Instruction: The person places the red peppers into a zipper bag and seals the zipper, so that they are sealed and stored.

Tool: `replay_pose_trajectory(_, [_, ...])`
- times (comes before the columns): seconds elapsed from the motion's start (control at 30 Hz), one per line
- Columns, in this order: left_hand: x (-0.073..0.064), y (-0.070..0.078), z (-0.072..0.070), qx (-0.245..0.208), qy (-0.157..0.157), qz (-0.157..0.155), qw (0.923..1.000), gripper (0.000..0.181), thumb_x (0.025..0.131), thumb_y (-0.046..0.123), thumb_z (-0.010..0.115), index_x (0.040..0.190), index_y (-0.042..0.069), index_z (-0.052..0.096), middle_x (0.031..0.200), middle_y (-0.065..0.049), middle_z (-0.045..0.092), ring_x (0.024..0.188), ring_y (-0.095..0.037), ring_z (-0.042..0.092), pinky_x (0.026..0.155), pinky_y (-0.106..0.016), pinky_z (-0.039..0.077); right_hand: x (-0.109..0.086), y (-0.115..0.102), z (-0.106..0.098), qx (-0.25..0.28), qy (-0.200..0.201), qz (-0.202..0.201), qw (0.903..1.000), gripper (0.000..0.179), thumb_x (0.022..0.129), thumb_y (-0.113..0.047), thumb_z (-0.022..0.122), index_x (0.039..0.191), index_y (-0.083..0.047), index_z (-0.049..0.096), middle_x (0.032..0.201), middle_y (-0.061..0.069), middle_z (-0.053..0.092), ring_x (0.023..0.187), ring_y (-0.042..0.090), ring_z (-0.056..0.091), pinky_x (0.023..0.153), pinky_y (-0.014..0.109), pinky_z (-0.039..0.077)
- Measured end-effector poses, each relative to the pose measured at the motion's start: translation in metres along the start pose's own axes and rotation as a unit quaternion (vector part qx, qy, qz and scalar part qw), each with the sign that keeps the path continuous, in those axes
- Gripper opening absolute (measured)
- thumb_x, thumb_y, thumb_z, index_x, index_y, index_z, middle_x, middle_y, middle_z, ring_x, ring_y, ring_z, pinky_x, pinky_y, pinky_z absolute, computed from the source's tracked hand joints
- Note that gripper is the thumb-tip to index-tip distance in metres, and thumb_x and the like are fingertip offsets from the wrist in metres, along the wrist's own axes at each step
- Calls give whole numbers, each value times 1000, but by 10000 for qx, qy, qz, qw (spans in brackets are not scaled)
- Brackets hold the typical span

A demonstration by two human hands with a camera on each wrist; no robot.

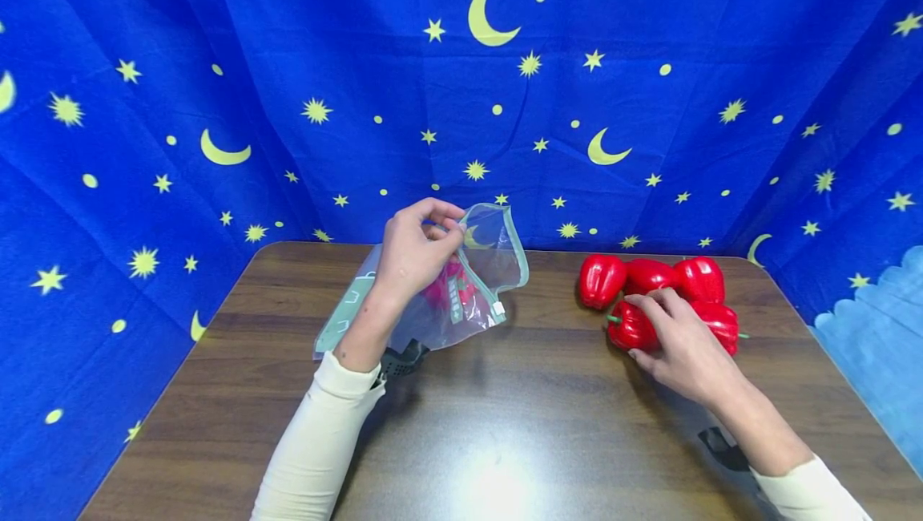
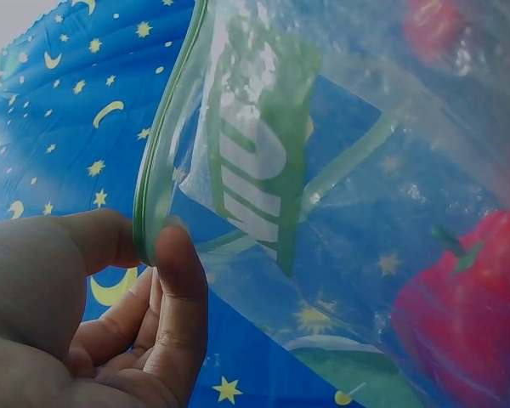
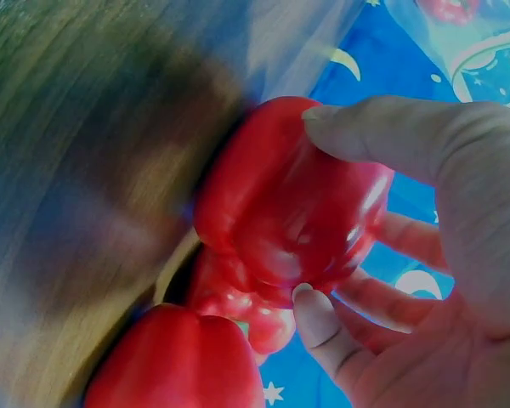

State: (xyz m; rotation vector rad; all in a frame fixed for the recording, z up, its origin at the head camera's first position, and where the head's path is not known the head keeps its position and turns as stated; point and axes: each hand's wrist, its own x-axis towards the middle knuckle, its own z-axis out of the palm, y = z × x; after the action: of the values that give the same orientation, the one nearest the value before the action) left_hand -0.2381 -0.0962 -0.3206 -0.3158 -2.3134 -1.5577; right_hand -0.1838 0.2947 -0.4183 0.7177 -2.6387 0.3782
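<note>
My left hand (image 1: 418, 248) pinches the green zip rim of a clear zip bag (image 1: 450, 329) between thumb and finger. The bag's mouth gapes toward the right, and red peppers (image 2: 467, 306) show through its plastic in the left wrist view. Over at the right, my right hand (image 1: 688, 349) grips a red bell pepper (image 3: 293, 195), thumb on one side and fingers on the other. This pepper's green stem points left in the head view. Another red pepper (image 1: 719, 325) lies right beside it, partly behind the hand.
Behind the gripped pepper stand a left pepper (image 1: 602, 280), a middle pepper (image 1: 650, 274) and a right pepper (image 1: 699, 279), close together. The brown wooden table (image 1: 461, 425) ends at a blue curtain (image 1: 404, 88) with moons and stars. A white slider (image 1: 498, 308) sits on the bag's zip.
</note>
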Motion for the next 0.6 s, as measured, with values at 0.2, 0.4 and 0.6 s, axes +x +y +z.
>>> replay_pose_trajectory(0.2, [1, -2, 0, -113, -16, 55, 9999, 17, 91, 6, 73, 108, 7, 78, 90, -6, 73, 65, -13, 73, 51, -24, 53, 1, 0, 2, 26, 43, -126, 9999, 78, 60, -6, 98, 130, -3, 63, 119, 16, 68, 111, 41, 64, 98, 60, 51])
replay_pose_trajectory(0.4, [2, -3, 0, -144, -16, 80, 9999, 17, 91, 6, 73, 107, 7, 78, 90, -6, 73, 65, -13, 73, 51, -25, 54, 0, -1, 2, 9, -101, 37, 9999, 77, 62, -10, 96, 130, -4, 60, 119, 17, 67, 111, 41, 64, 97, 61, 53])
replay_pose_trajectory(0.6, [2, -2, 0, -98, -17, 60, 9999, 16, 92, 7, 73, 107, 7, 77, 90, -6, 73, 65, -14, 73, 52, -26, 55, 1, -4, 2, 38, -188, 179, 9997, 76, 64, -14, 95, 130, -3, 58, 118, 16, 68, 109, 38, 66, 94, 60, 56])
